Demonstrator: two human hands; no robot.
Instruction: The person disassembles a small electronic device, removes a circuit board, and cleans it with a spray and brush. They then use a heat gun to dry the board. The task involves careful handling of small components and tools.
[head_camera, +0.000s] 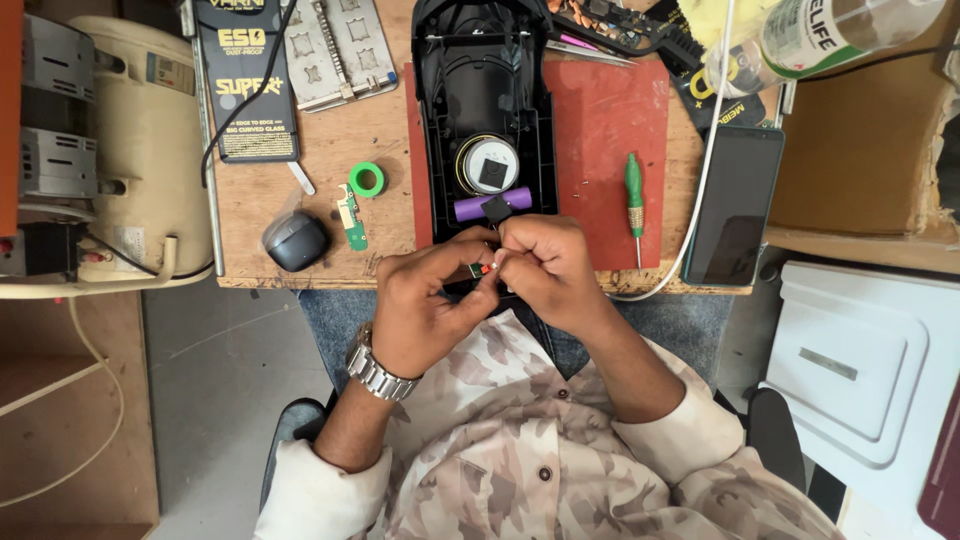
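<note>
In the head view, the left hand (425, 305) and right hand (548, 270) met at the near edge of the wooden desk (340, 150), fingers of both pinched on a small component (482, 270), seemingly red and black, though too tiny to tell. Just beyond lay an opened black casing (482, 90) holding a purple cell (492, 203). A green-handled screwdriver (634, 200) rested on the red mat (605, 130) nearby.

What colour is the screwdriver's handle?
Green; the screwdriver lies on the red mat, seen in the head view.
</note>
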